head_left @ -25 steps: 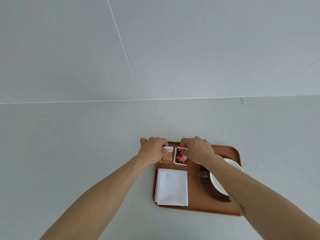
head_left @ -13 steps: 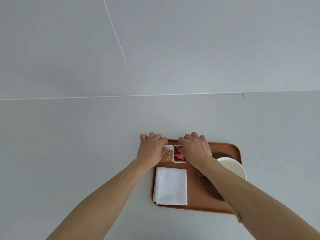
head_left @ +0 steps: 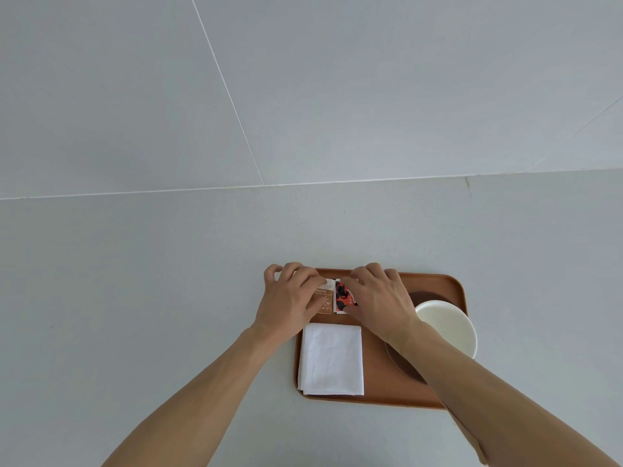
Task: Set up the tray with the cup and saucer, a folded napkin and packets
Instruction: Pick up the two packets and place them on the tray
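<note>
A brown tray (head_left: pixel 435 281) lies on the light counter. On its far left part lie two packets side by side: a tan and white packet (head_left: pixel 325 298) and a red and black packet (head_left: pixel 343 296). My left hand (head_left: pixel 290 298) rests on the tan packet, fingertips pressing it flat. My right hand (head_left: pixel 377 296) rests on the red packet, covering its right side. A folded white napkin (head_left: pixel 332 358) lies on the tray's near left. A white cup (head_left: pixel 448 326) stands on a dark brown saucer (head_left: pixel 423 296) at the right, partly hidden by my right forearm.
The light grey counter (head_left: pixel 168 298) stretches bare to the left and beyond the tray, up to the grey wall (head_left: pixel 303 96) behind it.
Both hands went from pinching the packets' top edges to lying flatter on them. The packets now sit close together and the view has shifted slightly.
</note>
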{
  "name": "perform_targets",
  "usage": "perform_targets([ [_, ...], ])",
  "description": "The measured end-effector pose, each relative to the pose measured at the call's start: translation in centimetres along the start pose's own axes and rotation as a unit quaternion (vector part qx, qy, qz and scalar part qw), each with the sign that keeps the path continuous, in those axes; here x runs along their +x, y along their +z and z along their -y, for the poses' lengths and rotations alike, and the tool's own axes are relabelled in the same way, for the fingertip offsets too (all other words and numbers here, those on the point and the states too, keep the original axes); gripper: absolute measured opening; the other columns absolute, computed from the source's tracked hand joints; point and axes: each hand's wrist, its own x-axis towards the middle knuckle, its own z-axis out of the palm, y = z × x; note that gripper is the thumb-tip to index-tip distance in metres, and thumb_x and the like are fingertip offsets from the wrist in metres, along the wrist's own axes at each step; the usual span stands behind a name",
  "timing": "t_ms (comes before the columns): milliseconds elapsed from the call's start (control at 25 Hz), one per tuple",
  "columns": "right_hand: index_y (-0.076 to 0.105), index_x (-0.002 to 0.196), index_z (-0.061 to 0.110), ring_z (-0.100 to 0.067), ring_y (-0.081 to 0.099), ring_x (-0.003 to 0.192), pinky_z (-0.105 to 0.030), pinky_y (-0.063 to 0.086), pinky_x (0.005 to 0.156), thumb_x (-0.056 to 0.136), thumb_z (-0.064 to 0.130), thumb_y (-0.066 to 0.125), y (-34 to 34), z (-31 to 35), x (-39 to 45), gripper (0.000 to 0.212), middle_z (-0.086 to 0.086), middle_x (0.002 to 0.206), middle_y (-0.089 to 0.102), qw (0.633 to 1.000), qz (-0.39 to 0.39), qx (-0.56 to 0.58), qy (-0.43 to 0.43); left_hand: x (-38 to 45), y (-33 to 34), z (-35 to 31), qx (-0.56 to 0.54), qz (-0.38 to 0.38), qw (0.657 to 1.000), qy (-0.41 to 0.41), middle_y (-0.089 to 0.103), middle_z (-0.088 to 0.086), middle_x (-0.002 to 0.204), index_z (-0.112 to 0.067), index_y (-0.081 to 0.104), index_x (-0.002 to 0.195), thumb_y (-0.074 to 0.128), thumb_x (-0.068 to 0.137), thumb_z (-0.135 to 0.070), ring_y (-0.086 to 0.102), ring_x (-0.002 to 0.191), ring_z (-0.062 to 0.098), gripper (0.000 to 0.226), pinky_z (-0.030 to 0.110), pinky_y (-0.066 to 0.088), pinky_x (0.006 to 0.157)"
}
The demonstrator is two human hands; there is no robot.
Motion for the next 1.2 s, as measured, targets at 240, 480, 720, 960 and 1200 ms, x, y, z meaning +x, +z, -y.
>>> perform_targets([
  [240, 0.046, 0.139, 0.022, -0.024, 0.04, 0.13, -0.04, 0.031, 0.104, 0.091, 0.044, 0.056, 0.2, -0.1, -0.5, 0.054, 0.003, 0.139, 0.051, 1.0, 0.006, -0.008, -0.01, -0.5, -0.7, 0.4, 0.058, 0.105, 0.992, 0.033, 0.058, -0.009, 0.137, -0.028, 0.062, 0.126, 0.068, 0.081, -0.05, 0.043, 0.136, 0.025, 0.05, 0.065, 0.026, 0.105],
  [480, 0.057, 0.131, 0.02, -0.026, 0.049, 0.123, -0.042, 0.038, 0.099, 0.088, 0.042, 0.061, 0.7, 0.4, -0.3, 0.048, 0.001, 0.13, 0.059, 1.0, 0.011, -0.014, 0.002, -0.5, -0.3, 0.2, 0.086, 0.114, 0.989, 0.038, 0.06, -0.011, 0.135, -0.029, 0.064, 0.125, 0.068, 0.084, -0.048, 0.043, 0.136, 0.028, 0.046, 0.069, 0.023, 0.107],
  [720, 0.058, 0.128, 0.022, -0.026, 0.048, 0.123, -0.042, 0.036, 0.1, 0.088, 0.038, 0.062, 1.0, 0.3, -0.3, 0.043, 0.003, 0.127, 0.06, 1.0, 0.012, -0.025, 0.01, -1.1, 0.2, 0.0, 0.081, 0.093, 0.992, 0.027, 0.061, -0.011, 0.134, -0.025, 0.061, 0.129, 0.068, 0.085, -0.046, 0.045, 0.135, 0.027, 0.049, 0.068, 0.025, 0.106],
  [960, 0.058, 0.128, 0.021, -0.027, 0.047, 0.124, -0.043, 0.038, 0.101, 0.089, 0.033, 0.062, 0.7, 0.6, -0.3, 0.041, 0.003, 0.128, 0.06, 1.0, 0.015, -0.026, 0.009, -1.0, 0.5, 0.1, 0.092, 0.097, 0.991, 0.03, 0.059, -0.009, 0.136, -0.024, 0.059, 0.131, 0.064, 0.087, -0.046, 0.044, 0.136, 0.027, 0.049, 0.067, 0.028, 0.106],
  [1200, 0.07, 0.107, 0.019, -0.025, 0.062, 0.103, -0.042, 0.049, 0.088, 0.08, 0.032, 0.073, 0.6, 1.4, -0.9, 0.029, 0.002, 0.105, 0.07, 0.999, -0.034, -0.034, 0.024, -1.7, 0.5, 0.1, 0.067, 0.053, 0.996, 0.025, 0.064, -0.007, 0.129, -0.026, 0.063, 0.123, 0.067, 0.087, -0.042, 0.052, 0.127, 0.024, 0.039, 0.061, 0.029, 0.107],
])
